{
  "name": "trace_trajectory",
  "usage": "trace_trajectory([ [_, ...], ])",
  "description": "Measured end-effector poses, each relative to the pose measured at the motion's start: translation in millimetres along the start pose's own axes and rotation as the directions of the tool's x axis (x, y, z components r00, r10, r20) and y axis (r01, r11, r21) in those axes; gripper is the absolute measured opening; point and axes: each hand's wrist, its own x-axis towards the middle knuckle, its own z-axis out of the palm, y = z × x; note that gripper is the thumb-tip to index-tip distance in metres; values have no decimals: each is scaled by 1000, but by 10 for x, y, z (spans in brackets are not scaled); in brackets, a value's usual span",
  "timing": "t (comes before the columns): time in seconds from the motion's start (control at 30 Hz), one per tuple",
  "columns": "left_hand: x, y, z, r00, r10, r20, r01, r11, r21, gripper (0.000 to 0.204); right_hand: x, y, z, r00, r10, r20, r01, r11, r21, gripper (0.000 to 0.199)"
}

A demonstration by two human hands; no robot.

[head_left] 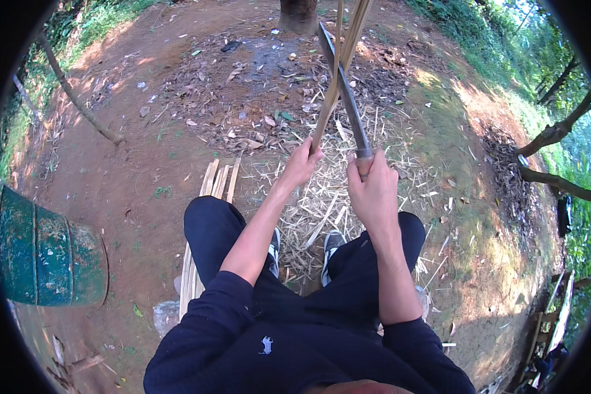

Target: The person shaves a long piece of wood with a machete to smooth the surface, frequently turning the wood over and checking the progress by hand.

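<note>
Bamboo strip held up and met by a long knife, over bare ground.

L to R: a green drum (49, 253) is seen at the ground's left edge; cut bamboo slats (207, 217) lie beside the left knee. The left hand (302, 164) is clenched round the bamboo strip (338, 72), which rises toward the top edge, above the shavings (322, 197) btwn the feet. The right hand (374, 194) is closed on the handle of the long knife (348, 98), blade crossing the strip. Strip is judged light, thin, springy, w/ splintery edges; best gripped low, well below the blade.
</note>
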Motion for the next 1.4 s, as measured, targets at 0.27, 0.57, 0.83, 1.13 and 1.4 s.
trace_trajectory([
  [0.27,-176,51,235,992,119,34,-116,989,-89,28,-107,-59,-83,997,48,-66,-48,999,5,23],
  [0.57,92,4,-705,988,-142,-55,102,887,-449,89,-111,63,-19,984,40,-175,-49,998,-50,21],
  [0.83,310,97,-973,911,-39,-411,-130,918,-376,87,-336,1682,1293,978,164,128,-123,952,-281,25],
  [1.13,807,656,-564,360,230,-904,-202,965,166,77,-582,1751,1432,981,166,99,-138,961,-240,26],
  [1.4,1491,1641,-312,826,448,-342,-531,822,-208,66,-658,1754,1554,983,141,114,-123,980,-157,22],
])
